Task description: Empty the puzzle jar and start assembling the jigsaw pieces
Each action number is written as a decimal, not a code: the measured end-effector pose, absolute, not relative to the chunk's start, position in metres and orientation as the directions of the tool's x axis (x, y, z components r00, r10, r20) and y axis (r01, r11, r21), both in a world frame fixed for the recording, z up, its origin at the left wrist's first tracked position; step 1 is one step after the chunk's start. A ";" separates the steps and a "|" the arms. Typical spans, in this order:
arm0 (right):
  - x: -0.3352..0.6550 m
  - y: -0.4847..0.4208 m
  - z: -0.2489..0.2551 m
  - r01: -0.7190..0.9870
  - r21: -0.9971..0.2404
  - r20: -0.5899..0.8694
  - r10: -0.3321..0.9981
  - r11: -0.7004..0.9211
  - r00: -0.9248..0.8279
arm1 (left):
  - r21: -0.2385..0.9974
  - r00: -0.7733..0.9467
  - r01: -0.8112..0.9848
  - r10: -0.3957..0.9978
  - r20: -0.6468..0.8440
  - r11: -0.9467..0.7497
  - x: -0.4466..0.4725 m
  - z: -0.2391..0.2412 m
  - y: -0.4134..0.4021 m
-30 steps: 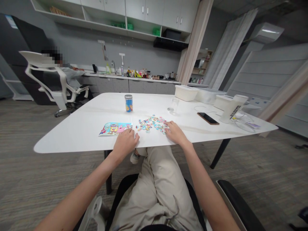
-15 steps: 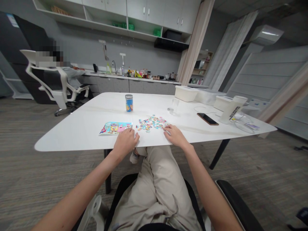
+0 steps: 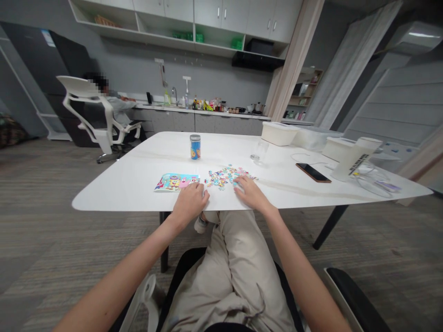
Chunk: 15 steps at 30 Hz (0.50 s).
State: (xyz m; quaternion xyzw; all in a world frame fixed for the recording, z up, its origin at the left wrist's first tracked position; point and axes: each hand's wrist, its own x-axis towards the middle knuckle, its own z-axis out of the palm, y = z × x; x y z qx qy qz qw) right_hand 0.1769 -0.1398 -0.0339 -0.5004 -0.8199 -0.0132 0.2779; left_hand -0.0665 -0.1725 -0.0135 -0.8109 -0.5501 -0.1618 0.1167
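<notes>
A loose heap of small colourful jigsaw puzzle pieces (image 3: pixel 221 176) lies on the white table (image 3: pixel 117 193). My right hand (image 3: pixel 252 192) is palm down at the near right side of the heap, its fingers apart and the tips touching pieces. My left hand (image 3: pixel 190 200) rests on the table with fingers loosely bent and thumb apart, at the lower right corner of a cartoon picture sheet (image 3: pixel 173 182). It partly covers that sheet; its fingertips are hidden, and nothing shows in it. Behind the sheet stands a blue cartoon jar (image 3: pixel 195 148) with a grey lid.
To the right are a clear jar on its side (image 3: pixel 262 152), a phone (image 3: pixel 313 173), a white bottle (image 3: pixel 356 159), cables and lidded boxes (image 3: pixel 278 133). Beyond the table, a person sits on a white chair (image 3: pixel 100 120) near a kitchen counter (image 3: pixel 207 121).
The view has turned slightly left, so everything sits further right in it. My right hand has shifted a little further over the puzzle pieces; my left hand stays beside the sheet.
</notes>
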 end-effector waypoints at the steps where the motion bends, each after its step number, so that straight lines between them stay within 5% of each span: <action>1: 0.173 -0.140 -0.034 0.814 -0.254 0.457 0.807 0.522 -0.374 | -0.009 0.347 0.928 0.853 0.390 -0.373 -0.067 -0.014 -0.172; 15: 0.127 -0.134 -0.033 0.752 -0.251 0.283 0.790 0.609 -0.545 | -0.047 0.459 0.872 0.782 0.421 -0.487 -0.072 -0.024 -0.165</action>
